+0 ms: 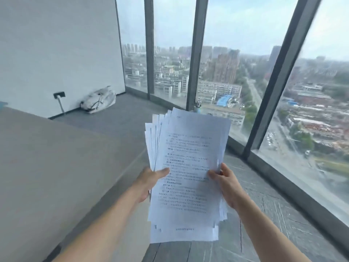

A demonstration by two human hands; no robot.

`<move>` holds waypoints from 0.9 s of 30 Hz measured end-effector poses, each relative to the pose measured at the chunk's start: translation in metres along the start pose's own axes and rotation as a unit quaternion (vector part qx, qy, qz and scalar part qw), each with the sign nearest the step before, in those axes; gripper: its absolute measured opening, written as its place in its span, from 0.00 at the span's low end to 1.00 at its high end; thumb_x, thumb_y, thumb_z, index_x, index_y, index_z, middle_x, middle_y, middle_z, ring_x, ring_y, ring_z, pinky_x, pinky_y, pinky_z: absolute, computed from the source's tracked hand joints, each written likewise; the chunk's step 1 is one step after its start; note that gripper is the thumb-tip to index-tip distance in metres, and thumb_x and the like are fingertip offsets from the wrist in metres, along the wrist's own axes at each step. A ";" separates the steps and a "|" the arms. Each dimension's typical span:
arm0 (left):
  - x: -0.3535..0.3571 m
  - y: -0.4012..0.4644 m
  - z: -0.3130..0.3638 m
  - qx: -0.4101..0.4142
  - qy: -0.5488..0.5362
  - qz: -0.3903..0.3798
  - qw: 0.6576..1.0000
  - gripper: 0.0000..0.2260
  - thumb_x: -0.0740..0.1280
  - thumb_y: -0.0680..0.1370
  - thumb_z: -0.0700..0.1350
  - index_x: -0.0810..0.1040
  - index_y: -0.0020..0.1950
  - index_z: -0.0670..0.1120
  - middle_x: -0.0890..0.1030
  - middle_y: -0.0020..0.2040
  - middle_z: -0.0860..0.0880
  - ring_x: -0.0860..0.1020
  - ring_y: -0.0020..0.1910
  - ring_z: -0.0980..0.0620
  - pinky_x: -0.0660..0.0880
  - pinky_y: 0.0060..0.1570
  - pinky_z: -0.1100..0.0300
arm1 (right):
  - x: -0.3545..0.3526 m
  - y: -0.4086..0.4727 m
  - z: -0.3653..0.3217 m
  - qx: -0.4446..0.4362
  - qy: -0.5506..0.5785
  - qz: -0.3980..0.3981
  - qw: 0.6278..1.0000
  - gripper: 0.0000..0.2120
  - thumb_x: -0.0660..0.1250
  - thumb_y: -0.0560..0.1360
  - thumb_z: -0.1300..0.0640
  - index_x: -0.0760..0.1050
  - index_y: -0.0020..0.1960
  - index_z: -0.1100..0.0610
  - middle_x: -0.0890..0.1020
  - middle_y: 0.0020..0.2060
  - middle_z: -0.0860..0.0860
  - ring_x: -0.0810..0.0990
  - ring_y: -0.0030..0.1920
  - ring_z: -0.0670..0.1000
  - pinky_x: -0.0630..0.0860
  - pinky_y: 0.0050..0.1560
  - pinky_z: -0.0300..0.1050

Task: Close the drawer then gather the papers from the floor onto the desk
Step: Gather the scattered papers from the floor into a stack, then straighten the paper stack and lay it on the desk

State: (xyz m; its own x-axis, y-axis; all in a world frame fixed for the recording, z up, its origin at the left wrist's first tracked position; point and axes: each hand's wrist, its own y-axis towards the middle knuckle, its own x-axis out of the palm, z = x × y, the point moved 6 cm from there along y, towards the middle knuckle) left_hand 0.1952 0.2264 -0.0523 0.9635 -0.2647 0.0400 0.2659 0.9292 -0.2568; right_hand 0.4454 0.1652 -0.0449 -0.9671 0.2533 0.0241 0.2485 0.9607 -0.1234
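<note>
A loose, uneven stack of white printed papers (188, 148) is held upright in front of me, above the floor. My left hand (149, 181) grips the stack's left edge with the thumb on the front sheet. My right hand (225, 183) grips the right edge the same way. The sheets fan out at the top left and bottom. The grey desk top (52, 161) spreads over the left of the view, just left of the papers. No drawer shows in this view.
Floor-to-ceiling windows with dark frames (194, 53) run along the far and right sides. A crumpled white bag (98, 100) lies on the grey floor against the white wall, next to a black wall socket (59, 94). Grey tiled floor (264, 233) lies under the papers.
</note>
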 end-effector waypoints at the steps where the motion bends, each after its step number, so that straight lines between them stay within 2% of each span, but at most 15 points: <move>1: -0.002 -0.016 0.022 0.021 0.007 -0.001 1.000 0.12 0.73 0.76 0.43 0.83 0.59 0.48 0.86 0.57 0.47 0.84 0.56 0.45 0.78 0.61 0.42 | 0.004 -0.010 -0.023 -0.019 -0.003 -0.001 1.000 0.11 0.67 0.78 0.67 0.79 0.58 0.57 0.87 0.50 0.58 0.87 0.50 0.61 0.83 0.52 0.59; 5: -0.022 -0.088 0.112 0.116 0.030 0.031 0.992 0.12 0.71 0.78 0.42 0.82 0.61 0.46 0.86 0.58 0.47 0.83 0.58 0.47 0.77 0.63 0.44 | 0.030 -0.051 -0.116 -0.102 -0.011 -0.015 0.995 0.11 0.67 0.77 0.67 0.78 0.59 0.60 0.86 0.51 0.60 0.86 0.50 0.62 0.84 0.50 0.57; 8: -0.050 -0.155 0.177 0.178 0.042 0.083 0.980 0.14 0.71 0.78 0.41 0.81 0.63 0.42 0.84 0.60 0.45 0.83 0.58 0.45 0.77 0.62 0.47 | 0.067 -0.089 -0.185 -0.151 0.005 -0.036 0.988 0.08 0.67 0.77 0.68 0.79 0.55 0.59 0.86 0.49 0.59 0.87 0.43 0.57 0.84 0.44 0.51; 10: -0.073 -0.205 0.214 0.212 0.052 0.114 0.969 0.15 0.71 0.78 0.42 0.81 0.64 0.42 0.84 0.59 0.47 0.82 0.59 0.46 0.76 0.62 0.51 | 0.099 -0.114 -0.224 -0.173 0.023 -0.054 0.983 0.09 0.67 0.77 0.67 0.78 0.54 0.58 0.86 0.49 0.59 0.87 0.44 0.57 0.84 0.45 0.52; 12: -0.100 -0.257 0.244 0.239 0.055 0.154 0.957 0.10 0.73 0.77 0.43 0.82 0.58 0.45 0.84 0.55 0.48 0.82 0.56 0.48 0.75 0.63 0.52 | 0.135 -0.141 -0.259 -0.200 0.031 -0.078 0.976 0.11 0.68 0.76 0.67 0.78 0.56 0.57 0.85 0.51 0.59 0.86 0.48 0.59 0.84 0.50 0.55; 14: -0.129 -0.310 0.270 0.262 0.059 0.194 0.944 0.05 0.73 0.76 0.44 0.81 0.51 0.48 0.84 0.52 0.49 0.81 0.52 0.49 0.75 0.62 0.52 | 0.174 -0.170 -0.290 -0.226 0.045 -0.109 0.967 0.11 0.68 0.76 0.67 0.80 0.55 0.55 0.86 0.50 0.57 0.86 0.48 0.57 0.84 0.49 0.53; 16: -0.159 -0.358 0.290 0.275 0.059 0.225 0.933 0.07 0.74 0.76 0.44 0.82 0.53 0.47 0.85 0.54 0.46 0.83 0.52 0.47 0.77 0.61 0.48 | 0.213 -0.202 -0.319 -0.247 0.056 -0.145 0.957 0.12 0.67 0.76 0.68 0.79 0.51 0.53 0.86 0.47 0.54 0.86 0.46 0.55 0.84 0.48 0.52; 17: -0.174 -0.382 0.297 0.279 0.062 0.242 0.927 0.09 0.74 0.76 0.44 0.82 0.54 0.47 0.85 0.55 0.45 0.83 0.52 0.46 0.78 0.61 0.47 | 0.232 -0.217 -0.332 -0.254 0.056 -0.159 0.952 0.12 0.67 0.75 0.69 0.79 0.50 0.53 0.86 0.47 0.54 0.86 0.47 0.56 0.84 0.50 0.55; 19: -0.201 -0.430 0.310 0.291 0.067 0.275 0.914 0.07 0.73 0.76 0.43 0.82 0.54 0.48 0.85 0.53 0.46 0.83 0.51 0.47 0.78 0.60 0.48 | 0.269 -0.245 -0.353 -0.265 0.056 -0.195 0.943 0.10 0.67 0.73 0.69 0.80 0.49 0.56 0.86 0.49 0.56 0.85 0.51 0.60 0.82 0.56 0.61; 21: -0.226 -0.472 0.319 0.308 0.067 0.302 0.900 0.09 0.73 0.77 0.41 0.82 0.57 0.46 0.84 0.54 0.46 0.83 0.50 0.48 0.77 0.58 0.51 | 0.305 -0.270 -0.370 -0.277 0.060 -0.236 0.929 0.11 0.66 0.73 0.69 0.80 0.50 0.57 0.86 0.51 0.57 0.85 0.54 0.61 0.81 0.58 0.61; 24: -0.257 -0.529 0.324 0.323 0.079 0.342 0.879 0.15 0.72 0.77 0.41 0.80 0.63 0.43 0.84 0.55 0.48 0.83 0.50 0.50 0.77 0.55 0.53 | 0.353 -0.306 -0.384 -0.287 0.079 -0.289 0.910 0.13 0.62 0.75 0.71 0.79 0.49 0.57 0.85 0.48 0.53 0.84 0.52 0.58 0.82 0.55 0.55; 27: -0.284 -0.571 0.318 0.330 0.086 0.378 0.861 0.17 0.71 0.78 0.41 0.79 0.66 0.43 0.83 0.60 0.47 0.82 0.56 0.48 0.76 0.61 0.50 | 0.395 -0.335 -0.386 -0.288 0.102 -0.342 0.889 0.16 0.60 0.76 0.72 0.80 0.49 0.54 0.85 0.47 0.51 0.85 0.48 0.53 0.81 0.46 0.48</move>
State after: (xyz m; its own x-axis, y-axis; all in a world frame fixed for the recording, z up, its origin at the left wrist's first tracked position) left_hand -0.2204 -0.1467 0.3899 0.8650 0.4987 -0.0553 -0.4214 0.7818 0.4596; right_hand 0.0010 -0.0132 0.3894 -0.8879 -0.4524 0.0838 -0.3496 0.7818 0.5163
